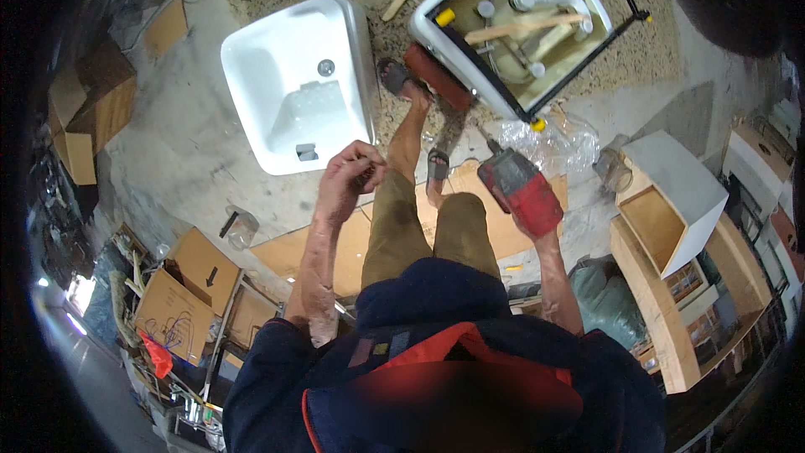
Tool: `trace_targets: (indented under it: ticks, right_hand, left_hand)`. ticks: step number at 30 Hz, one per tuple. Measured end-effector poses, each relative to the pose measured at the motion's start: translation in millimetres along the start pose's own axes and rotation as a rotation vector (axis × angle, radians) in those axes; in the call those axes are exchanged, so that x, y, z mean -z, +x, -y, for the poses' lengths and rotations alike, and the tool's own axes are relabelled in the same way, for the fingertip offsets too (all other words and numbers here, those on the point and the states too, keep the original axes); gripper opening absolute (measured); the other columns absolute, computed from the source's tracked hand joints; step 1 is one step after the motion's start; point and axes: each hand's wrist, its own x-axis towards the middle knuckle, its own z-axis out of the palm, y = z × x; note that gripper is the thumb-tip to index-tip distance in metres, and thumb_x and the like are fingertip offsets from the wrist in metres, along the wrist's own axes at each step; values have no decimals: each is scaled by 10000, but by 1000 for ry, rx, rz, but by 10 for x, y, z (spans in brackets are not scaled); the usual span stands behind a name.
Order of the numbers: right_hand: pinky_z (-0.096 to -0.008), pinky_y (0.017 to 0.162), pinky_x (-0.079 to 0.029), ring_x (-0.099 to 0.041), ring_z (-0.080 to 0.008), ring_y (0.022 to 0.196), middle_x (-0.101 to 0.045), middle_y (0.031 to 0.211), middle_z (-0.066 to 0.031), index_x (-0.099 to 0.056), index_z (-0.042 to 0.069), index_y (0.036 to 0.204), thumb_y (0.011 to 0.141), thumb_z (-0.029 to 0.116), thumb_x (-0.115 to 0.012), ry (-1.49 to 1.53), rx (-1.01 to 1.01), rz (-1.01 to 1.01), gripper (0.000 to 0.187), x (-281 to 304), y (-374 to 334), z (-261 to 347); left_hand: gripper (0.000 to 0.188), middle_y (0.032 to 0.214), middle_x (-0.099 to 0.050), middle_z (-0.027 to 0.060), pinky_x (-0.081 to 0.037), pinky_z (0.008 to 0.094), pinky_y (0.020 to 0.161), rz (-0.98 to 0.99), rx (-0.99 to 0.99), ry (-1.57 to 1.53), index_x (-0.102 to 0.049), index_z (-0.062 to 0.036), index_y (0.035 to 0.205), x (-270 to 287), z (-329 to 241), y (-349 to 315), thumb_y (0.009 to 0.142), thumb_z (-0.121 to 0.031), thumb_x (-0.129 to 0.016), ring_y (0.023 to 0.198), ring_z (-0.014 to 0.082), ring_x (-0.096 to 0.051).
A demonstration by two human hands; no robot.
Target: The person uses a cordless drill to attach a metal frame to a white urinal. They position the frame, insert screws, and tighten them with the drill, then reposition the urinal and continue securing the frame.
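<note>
My left hand (348, 174) is raised near the front right corner of a white sink (251, 109). Its fingers are curled together, and whatever they may hold is too small or hidden to make out. In my right hand (547, 239) is a red and black cordless drill (520, 189), its nose pointing away from me. The drill covers most of that hand's fingers. Beyond the drill, an upturned white basin (426, 29) shows its hollow underside with white pipes (545, 2) and a wooden strip (511, 31). A black frame with yellow ends (579, 75) lies across it.
A reddish-brown block (438, 75) rests against the basin, beside my foot. Crumpled clear plastic (553, 144) and a clear jar (615, 172) lie right of the drill, near a white box-like cabinet (683, 176). Flat cardboard (293, 253) is underfoot; cardboard boxes (172, 306) stand left.
</note>
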Motion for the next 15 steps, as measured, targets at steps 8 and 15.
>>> trace_targets:
  ticks: [8, 15]
  right_hand:
    - [-368, 913, -541, -653, -195, 978, -656, 1069, -42, -605, 47, 1175, 938, 195, -631, 660, -290, -142, 281, -1178, -937, -1349]
    - [-391, 885, -503, -637, -238, 1006, -657, 1052, -89, -621, 44, 1085, 873, 222, -731, 404, -378, -330, 298, -2365, -1213, -2142]
  left_hand:
    - [229, 651, -464, -49, -271, 214, 486, -144, -3, 200, -606, -72, 973, -25, 889, -859, 1022, -289, -548, 538, 44, -377]
    - [231, 635, -467, -30, -291, 227, 451, -183, 302, 195, -602, -46, 1140, 210, 2458, 223, 1037, -227, -500, 509, 68, -403]
